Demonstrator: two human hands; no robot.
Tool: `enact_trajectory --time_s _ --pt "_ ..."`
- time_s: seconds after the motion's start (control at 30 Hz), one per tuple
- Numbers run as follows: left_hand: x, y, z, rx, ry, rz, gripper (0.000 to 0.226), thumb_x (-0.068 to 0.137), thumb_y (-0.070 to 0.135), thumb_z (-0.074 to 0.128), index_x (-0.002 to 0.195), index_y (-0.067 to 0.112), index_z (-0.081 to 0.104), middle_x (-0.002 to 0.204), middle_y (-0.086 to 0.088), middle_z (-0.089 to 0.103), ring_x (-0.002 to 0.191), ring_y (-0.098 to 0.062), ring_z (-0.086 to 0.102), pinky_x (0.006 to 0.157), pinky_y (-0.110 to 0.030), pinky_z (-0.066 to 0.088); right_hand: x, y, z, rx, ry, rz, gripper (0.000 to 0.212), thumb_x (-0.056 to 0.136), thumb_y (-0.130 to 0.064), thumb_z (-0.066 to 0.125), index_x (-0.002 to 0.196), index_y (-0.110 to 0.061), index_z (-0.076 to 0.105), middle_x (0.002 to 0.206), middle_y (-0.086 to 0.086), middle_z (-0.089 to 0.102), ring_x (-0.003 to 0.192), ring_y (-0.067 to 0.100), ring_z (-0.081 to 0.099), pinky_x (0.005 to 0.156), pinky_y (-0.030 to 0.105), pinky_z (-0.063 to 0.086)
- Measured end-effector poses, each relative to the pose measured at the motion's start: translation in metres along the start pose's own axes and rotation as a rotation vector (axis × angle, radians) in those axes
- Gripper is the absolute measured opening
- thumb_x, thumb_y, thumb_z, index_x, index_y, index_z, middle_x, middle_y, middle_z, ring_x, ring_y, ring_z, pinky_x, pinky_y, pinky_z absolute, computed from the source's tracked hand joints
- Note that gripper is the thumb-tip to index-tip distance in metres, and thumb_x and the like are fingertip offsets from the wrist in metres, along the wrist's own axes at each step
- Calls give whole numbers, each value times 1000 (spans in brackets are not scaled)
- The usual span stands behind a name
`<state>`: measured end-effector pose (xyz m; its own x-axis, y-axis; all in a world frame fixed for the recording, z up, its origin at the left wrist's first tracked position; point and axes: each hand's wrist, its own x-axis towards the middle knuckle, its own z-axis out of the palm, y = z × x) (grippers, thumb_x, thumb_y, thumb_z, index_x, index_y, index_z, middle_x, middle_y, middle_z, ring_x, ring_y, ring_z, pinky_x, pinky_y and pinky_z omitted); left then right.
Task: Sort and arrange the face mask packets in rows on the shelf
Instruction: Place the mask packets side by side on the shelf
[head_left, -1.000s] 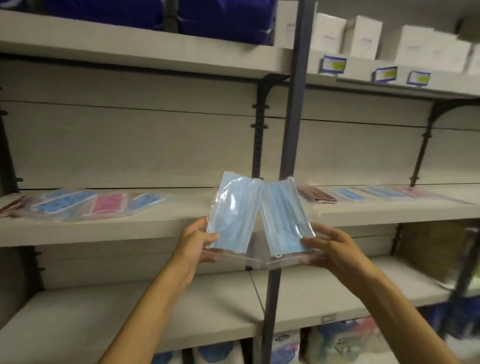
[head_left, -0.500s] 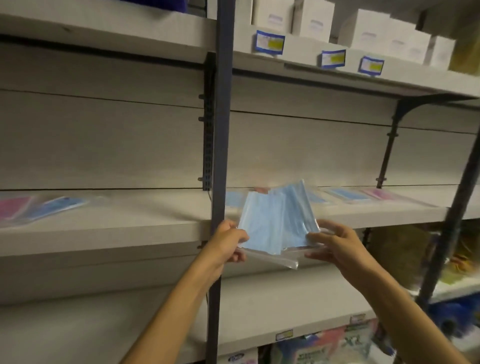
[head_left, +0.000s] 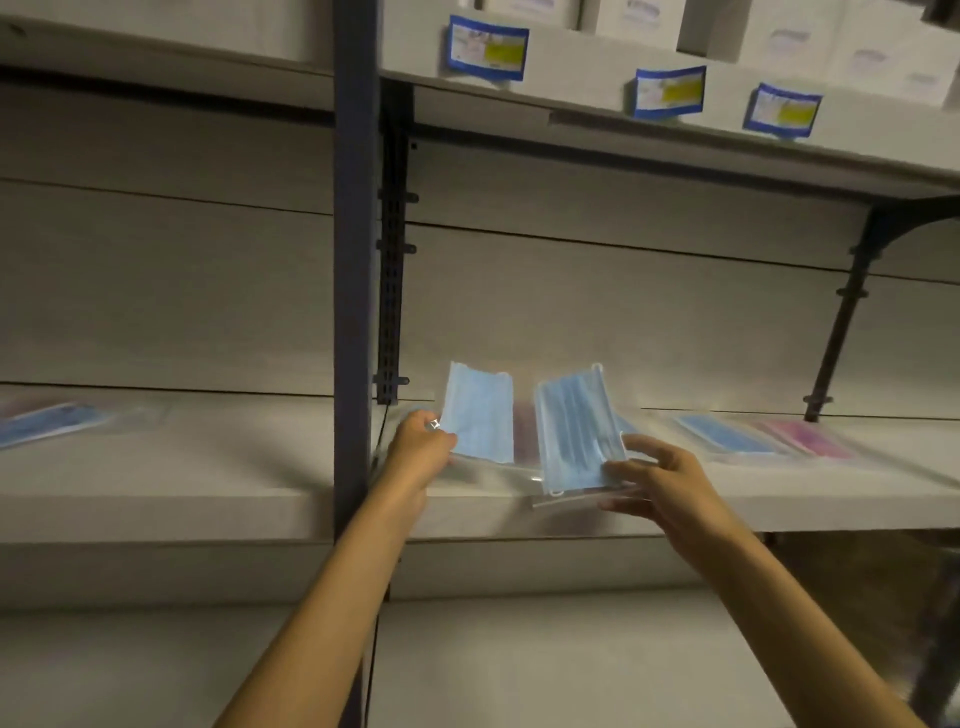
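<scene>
1. Far left on the middle shelf (head_left: 156, 467) lies a blue mask packet (head_left: 47, 423). It is blurry.
2. A dark post (head_left: 356, 260) stands up in front of the shelf.
3. The left hand (head_left: 421, 449) pinches the left edge of a clear packet with a blue mask (head_left: 480, 413) inside. The packet is held just above the shelf, tipped up.
4. The right hand (head_left: 660, 483) grips a second blue mask packet (head_left: 576, 428) at its lower right corner. The two packets sit side by side, with a small gap between the blue parts.
5. More to the right, a blue packet (head_left: 719, 434) and a pink packet (head_left: 810, 436) lie flat on the same shelf.
6. Up on the top shelf edge hang three blue and yellow labels (head_left: 670, 91), with white boxes (head_left: 779, 31) above them.
</scene>
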<state>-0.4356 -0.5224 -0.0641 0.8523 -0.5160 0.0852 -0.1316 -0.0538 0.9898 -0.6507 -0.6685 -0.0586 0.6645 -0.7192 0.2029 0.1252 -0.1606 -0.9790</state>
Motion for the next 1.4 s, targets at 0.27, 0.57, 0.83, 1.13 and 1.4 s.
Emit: enact_trajectory --time_s 0.27,0.57,0.83,1.13,1.4 --pt "50 5 5 498 217 -104 41 92 12 46 133 7 49 122 -15 59 105 -34 58 84 -37 49 49 5 -22 -4 -27 39 31 87 3 66 118 -2 63 106 21 70 86 34 74 71 36 62" --pt "65 -5 17 1139 160 -113 48 92 11 47 140 17 42 133 -11 50 124 -30 41 104 -44 33 81 11 -24 -12 -63 74 29 88 3 67 116 -2 64 102 20 70 89 42 72 73 34 63" --pt "64 -5 16 1121 304 77 38 102 29 41 136 14 50 131 -12 54 121 -31 48 99 -44 36 120 13 36 -99 -90 86 34 85 2 69 116 -5 58 101 14 70 76 25 71 62 32 59" --pt "46 -6 10 1109 288 383 42 99 36 46 139 22 52 132 -6 58 120 -26 52 98 -41 44 156 36 132 -513 -105 -52 54 77 -10 78 120 -4 45 112 15 63 99 31 66 79 40 60" --pt "37 -13 7 1145 252 363 39 98 35 49 134 22 54 131 -3 57 117 -23 52 97 -38 43 156 53 147 -1291 -122 -337 54 83 -39 72 127 -14 53 127 11 45 120 30 40 95 37 38"
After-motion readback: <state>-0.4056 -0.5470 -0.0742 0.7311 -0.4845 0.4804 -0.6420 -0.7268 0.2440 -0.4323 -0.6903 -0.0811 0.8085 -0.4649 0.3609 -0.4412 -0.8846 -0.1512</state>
